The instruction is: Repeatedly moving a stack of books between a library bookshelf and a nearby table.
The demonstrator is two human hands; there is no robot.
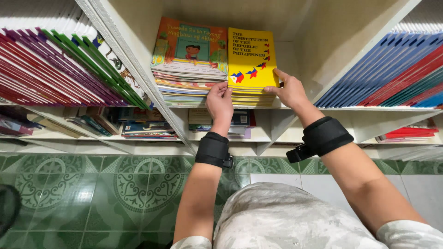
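Your left fingers (220,88) hide behind the yellow stack's (251,94) edge; purple books (41,69) cut off left.

left hand (219,102): raised forward, back toward the camera, fingers curled at the tips | right hand (289,89): raised forward, thumb up, fingers spread flat | both forearms bare, each with a black strap band at the wrist

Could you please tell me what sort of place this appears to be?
Probably a school library or book storeroom: white shelves packed with stacks of thin books, both hands on a yellow stack, above green patterned floor tiles.
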